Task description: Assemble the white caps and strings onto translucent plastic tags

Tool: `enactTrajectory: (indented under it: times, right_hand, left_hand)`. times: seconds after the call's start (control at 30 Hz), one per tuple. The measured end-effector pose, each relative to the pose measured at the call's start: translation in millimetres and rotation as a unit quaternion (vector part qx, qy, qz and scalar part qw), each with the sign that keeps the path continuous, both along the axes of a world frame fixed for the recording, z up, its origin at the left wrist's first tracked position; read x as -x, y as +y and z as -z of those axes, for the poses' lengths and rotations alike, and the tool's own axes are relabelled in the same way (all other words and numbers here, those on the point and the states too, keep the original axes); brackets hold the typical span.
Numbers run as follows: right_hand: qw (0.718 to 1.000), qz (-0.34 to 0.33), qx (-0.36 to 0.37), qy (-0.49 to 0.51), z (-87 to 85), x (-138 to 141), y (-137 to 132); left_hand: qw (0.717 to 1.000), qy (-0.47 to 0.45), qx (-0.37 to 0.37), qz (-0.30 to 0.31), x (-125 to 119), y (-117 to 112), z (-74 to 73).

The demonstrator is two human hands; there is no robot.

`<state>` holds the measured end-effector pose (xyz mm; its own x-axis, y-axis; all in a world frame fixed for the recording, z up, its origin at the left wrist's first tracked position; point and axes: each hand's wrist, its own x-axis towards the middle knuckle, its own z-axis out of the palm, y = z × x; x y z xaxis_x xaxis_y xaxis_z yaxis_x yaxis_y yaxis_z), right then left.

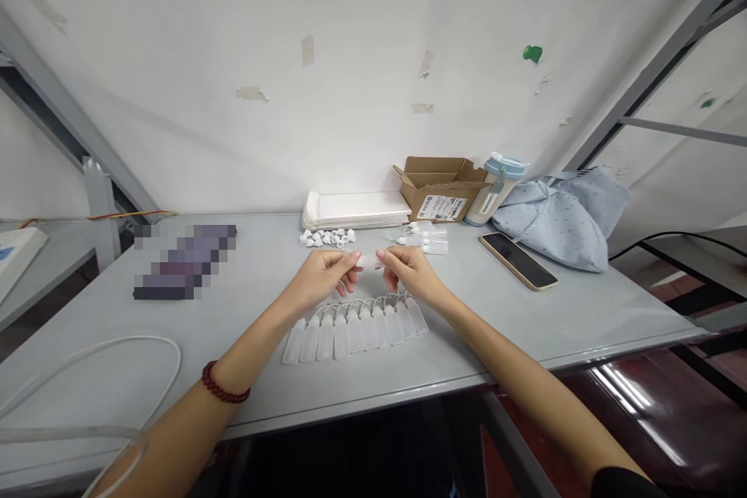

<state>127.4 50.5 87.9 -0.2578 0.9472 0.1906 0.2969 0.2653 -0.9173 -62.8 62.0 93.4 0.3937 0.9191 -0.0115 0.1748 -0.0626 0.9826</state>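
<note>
Between my two hands, above the middle of the table, is a small translucent plastic bottle, mostly covered by the fingers. My left hand pinches one end with thumb and fingers, and my right hand pinches the other. Just in front of them lies a row of several similar translucent bottles, side by side, with thin white looped cords at their necks. Behind my left hand is a small heap of white caps. Past my right hand lie a few more clear bottles with cords.
Along the wall are a stack of white trays, an opened cardboard box, a blue-lidded cup and a pale blue cloth bag. A phone lies at right. A white cable loops at left, near a blurred dark item.
</note>
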Motion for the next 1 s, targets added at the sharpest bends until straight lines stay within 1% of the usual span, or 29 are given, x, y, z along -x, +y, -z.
enactTrajectory:
  times: [0.07, 0.2, 0.3, 0.4, 0.47, 0.67, 0.77, 0.83, 0.93, 1.0]
  right_hand:
    - [1.000, -0.002, 0.002, 0.002, 0.4, 0.0, 0.3]
    - [1.000, 0.002, 0.010, 0.001, 1.7, -1.1, 1.4]
    - [1.000, 0.005, 0.007, -0.010, 2.1, -1.9, 2.1]
    - [1.000, 0.005, 0.005, -0.013, 1.4, -1.7, 2.1]
    - [1.000, 0.004, 0.003, -0.012, 0.8, -1.1, 1.6]
    - [1.000, -0.005, 0.008, -0.006, 1.3, -0.6, 0.6]
    - [1.000, -0.012, -0.002, 0.009, 2.3, -1.1, 0.9]
    - [0.999, -0.001, -0.038, 0.003, 3.0, -1.2, 1.4]
    - [0.989, 0.025, -0.139, -0.034, 5.1, -1.2, 2.4]
    - [0.979, 0.031, -0.195, -0.055, 6.9, -1.4, 3.4]
  left_hand:
    - [1.000, 0.002, -0.006, 0.006, 0.7, 0.3, 0.8]
    - [0.998, 0.003, -0.065, 0.016, 1.6, -0.2, -0.2]
    - [0.995, 0.013, -0.100, 0.006, 1.7, -1.6, -2.1]
    - [0.993, 0.023, -0.120, -0.003, 1.4, -2.8, -3.7]
    - [0.992, 0.026, -0.120, -0.003, 1.0, -3.1, -4.4]
    - [0.998, 0.047, -0.052, 0.003, -0.8, -2.5, -3.8]
    - [0.999, 0.029, -0.028, -0.005, -1.0, -2.0, -2.7]
    - [1.000, 0.003, -0.004, -0.025, -0.5, -1.1, -2.0]
    - [0.997, -0.026, 0.050, -0.051, 1.0, 1.1, -0.2]
    - [0.995, -0.037, 0.074, -0.053, 1.9, 2.2, 1.0]
